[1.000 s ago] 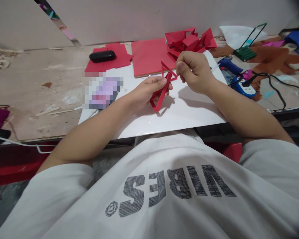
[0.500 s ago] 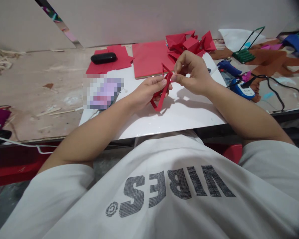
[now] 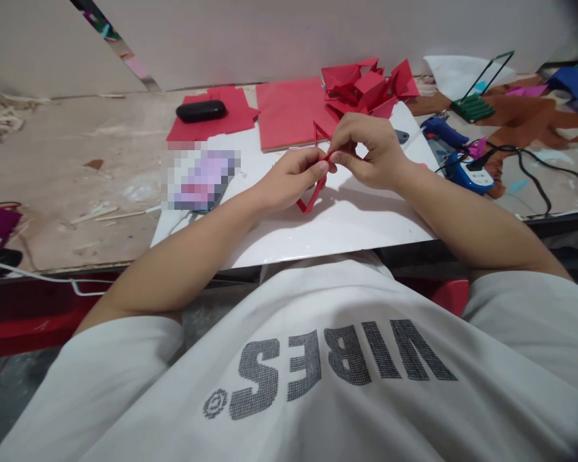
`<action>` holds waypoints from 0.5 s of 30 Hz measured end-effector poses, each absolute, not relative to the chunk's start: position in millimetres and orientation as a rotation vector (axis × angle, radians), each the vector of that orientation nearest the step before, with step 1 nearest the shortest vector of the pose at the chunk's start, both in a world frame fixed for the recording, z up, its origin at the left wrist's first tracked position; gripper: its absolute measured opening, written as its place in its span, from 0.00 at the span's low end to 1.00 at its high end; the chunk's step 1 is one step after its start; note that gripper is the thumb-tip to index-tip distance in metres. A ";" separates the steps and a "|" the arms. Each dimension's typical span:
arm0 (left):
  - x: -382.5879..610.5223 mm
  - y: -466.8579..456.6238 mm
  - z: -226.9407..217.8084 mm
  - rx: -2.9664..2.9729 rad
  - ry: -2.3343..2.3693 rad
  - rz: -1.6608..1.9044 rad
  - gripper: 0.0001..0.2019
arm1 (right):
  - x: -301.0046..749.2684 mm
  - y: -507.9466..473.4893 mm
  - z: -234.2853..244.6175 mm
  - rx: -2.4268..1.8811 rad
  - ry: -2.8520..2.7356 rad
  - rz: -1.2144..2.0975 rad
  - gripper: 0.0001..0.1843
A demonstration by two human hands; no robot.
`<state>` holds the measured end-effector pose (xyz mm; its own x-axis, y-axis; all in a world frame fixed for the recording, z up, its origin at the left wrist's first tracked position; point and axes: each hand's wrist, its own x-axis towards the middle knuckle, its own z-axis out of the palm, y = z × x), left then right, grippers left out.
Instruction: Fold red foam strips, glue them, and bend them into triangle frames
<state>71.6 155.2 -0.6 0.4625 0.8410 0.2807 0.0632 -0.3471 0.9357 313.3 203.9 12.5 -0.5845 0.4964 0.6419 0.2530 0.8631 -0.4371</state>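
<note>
A folded red paper piece (image 3: 309, 204) with narrow, angled strips is between my two hands, above a white board (image 3: 279, 234). My left hand (image 3: 293, 172) is closed on it, thumb and fingers pinching near its middle. My right hand (image 3: 366, 149) pinches the same piece close to the left fingertips, with the fingers curled. One strip sticks up behind the fingers and another hangs in a V below them. The pinched part is mostly hidden by my fingertips.
Beyond my hands lie a stack of red sheets (image 3: 289, 109) and a heap of folded red paper (image 3: 368, 86). A black case (image 3: 201, 111) rests on red paper; a blurred phone (image 3: 205, 179) is at left. Rightward are a blue glue gun (image 3: 444, 131), a blue power socket (image 3: 469, 174) and cords.
My right hand has come down and left, its fingertips now meeting those of my left hand at the red paper. The left hand has shifted slightly along the piece.
</note>
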 end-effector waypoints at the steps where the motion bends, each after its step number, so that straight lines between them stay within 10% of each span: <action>1: 71.7 154.9 -0.3 1.741 0.769 0.996 0.22 | 313.4 204.2 12.5 -0.555 -2.219 0.371 0.20; 15: 67.9 147.7 11.0 1.461 0.724 0.837 0.24 | 306.8 195.7 14.4 -0.351 -2.151 0.214 0.19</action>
<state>67.9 147.7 11.0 0.5409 0.8376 0.0769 -0.0450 -0.0625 0.9970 306.8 195.7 14.4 -0.5397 0.3286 0.7751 0.1693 0.9442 -0.2823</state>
